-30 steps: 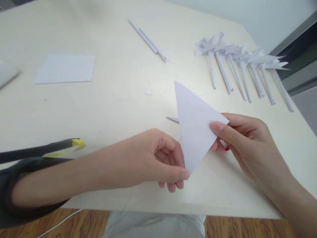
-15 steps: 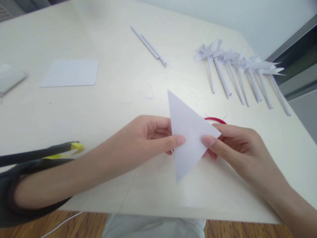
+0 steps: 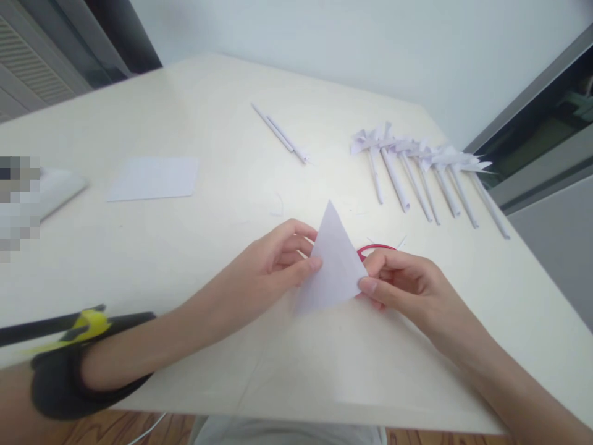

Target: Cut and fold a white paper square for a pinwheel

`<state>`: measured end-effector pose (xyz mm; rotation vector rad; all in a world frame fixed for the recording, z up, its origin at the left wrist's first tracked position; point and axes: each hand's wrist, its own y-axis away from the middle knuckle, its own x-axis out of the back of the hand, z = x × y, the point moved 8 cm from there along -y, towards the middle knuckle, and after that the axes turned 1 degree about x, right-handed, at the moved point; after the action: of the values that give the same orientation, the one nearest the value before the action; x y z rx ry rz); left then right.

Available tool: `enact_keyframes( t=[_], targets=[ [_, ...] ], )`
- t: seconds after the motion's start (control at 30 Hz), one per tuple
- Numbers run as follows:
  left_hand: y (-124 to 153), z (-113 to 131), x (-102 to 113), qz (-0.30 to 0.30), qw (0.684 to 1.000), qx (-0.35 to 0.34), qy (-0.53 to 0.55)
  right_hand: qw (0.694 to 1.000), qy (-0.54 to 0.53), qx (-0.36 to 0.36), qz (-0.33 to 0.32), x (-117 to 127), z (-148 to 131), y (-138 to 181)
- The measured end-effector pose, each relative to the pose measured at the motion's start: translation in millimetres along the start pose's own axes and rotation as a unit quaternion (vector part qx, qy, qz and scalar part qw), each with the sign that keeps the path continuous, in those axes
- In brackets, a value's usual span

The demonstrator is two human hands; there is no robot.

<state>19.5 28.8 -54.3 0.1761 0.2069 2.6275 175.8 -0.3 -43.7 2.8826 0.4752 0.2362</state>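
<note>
A white paper triangle [image 3: 334,262] is held up between both hands, just above the table. My left hand [image 3: 290,259] pinches its left edge, thumb in front and the other fingers behind. At the right corner, my right hand [image 3: 398,284] grips the paper between thumb and fingers. Partly hidden behind the right hand lies something with a red loop [image 3: 377,247], perhaps a scissor handle; the rest of it cannot be made out. Thin paper scraps [image 3: 278,210] lie just beyond the hands.
On the white table [image 3: 194,364], several paper pinwheels on rolled sticks [image 3: 417,151] lie in a row at the right. Rolled paper sticks [image 3: 280,133] lie at the back, and a stack of paper [image 3: 155,178] at the left. A black strap with yellow tape [image 3: 88,324] is by my left forearm.
The triangle has turned in my hands, so one point now faces up and away. My right hand has moved to its corner. The camera view has tilted up, showing more wall.
</note>
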Motion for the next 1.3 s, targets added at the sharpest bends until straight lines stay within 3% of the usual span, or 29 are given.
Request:
enact_keyframes(
  t=[0.2,0.33,0.43,0.6,0.67,0.77,0.9,1.0,1.17,1.3],
  targets=[
    [-13,12,16,0.100,0.993,-0.066,-0.008,0.997,0.039,0.051,0.030,13,-11,-8],
    [-15,40,36,0.167,0.980,-0.101,0.030,0.994,0.061,0.087,0.035,13,-23,-9],
    [-13,77,71,0.235,0.956,-0.160,0.065,0.990,0.078,0.112,0.039,12,-33,-6],
    [-3,151,148,0.357,0.892,-0.255,0.107,0.975,0.106,0.182,0.069,10,-59,-12],
    [2,174,162,0.386,0.872,-0.280,0.114,0.966,0.120,0.210,0.086,9,-71,-19],
    [2,191,147,0.357,0.878,-0.302,0.103,0.952,0.138,0.248,0.114,10,-87,-31],
    [-15,187,80,0.199,0.939,-0.279,0.039,0.929,0.168,0.293,0.150,18,-119,-42],
    [-18,196,46,0.143,0.949,-0.281,-0.015,0.906,0.179,0.337,0.181,27,-161,-33],
    [11,231,29,0.112,0.943,-0.296,-0.099,0.889,0.204,0.366,0.184,26,-222,8],
    [38,232,24,0.100,0.947,-0.263,-0.157,0.896,0.231,0.331,0.183,20,-229,34]
  ],
)
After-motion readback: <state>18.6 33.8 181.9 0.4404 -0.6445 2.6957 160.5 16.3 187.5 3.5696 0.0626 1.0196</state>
